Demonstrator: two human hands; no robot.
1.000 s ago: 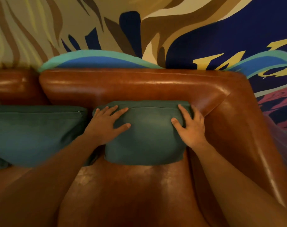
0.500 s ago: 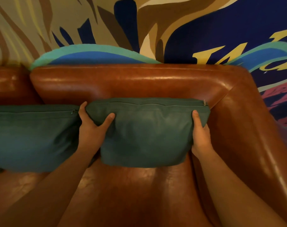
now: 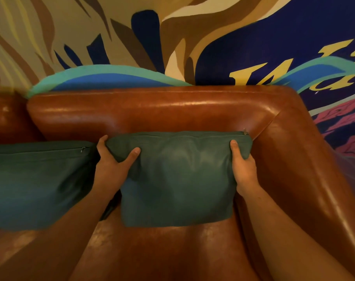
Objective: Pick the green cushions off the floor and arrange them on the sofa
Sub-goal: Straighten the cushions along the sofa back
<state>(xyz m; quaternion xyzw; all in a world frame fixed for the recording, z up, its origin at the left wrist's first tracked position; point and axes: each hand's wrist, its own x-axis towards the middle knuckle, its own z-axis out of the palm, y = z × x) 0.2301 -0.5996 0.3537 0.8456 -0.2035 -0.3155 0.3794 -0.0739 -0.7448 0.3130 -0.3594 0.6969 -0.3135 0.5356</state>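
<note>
- My left hand (image 3: 111,169) and right hand (image 3: 243,169), flat a second ago, now pinch the green cushion (image 3: 178,179) by its top corners, thumbs in front.
- It stands against the sofa (image 3: 152,110) backrest beside the second cushion (image 3: 36,183); placement looks nearly done.

- Dim, warm indoor light; colours look muddy.
- Glare streaks run along the sofa (image 3: 152,110) leather above the left hand (image 3: 109,171) and to the right of the right hand (image 3: 243,171).
- Deep shadow sits below the left hand, beside the cushion (image 3: 178,179).
- Wide-angle bending and soft blur increase toward the edges.
</note>
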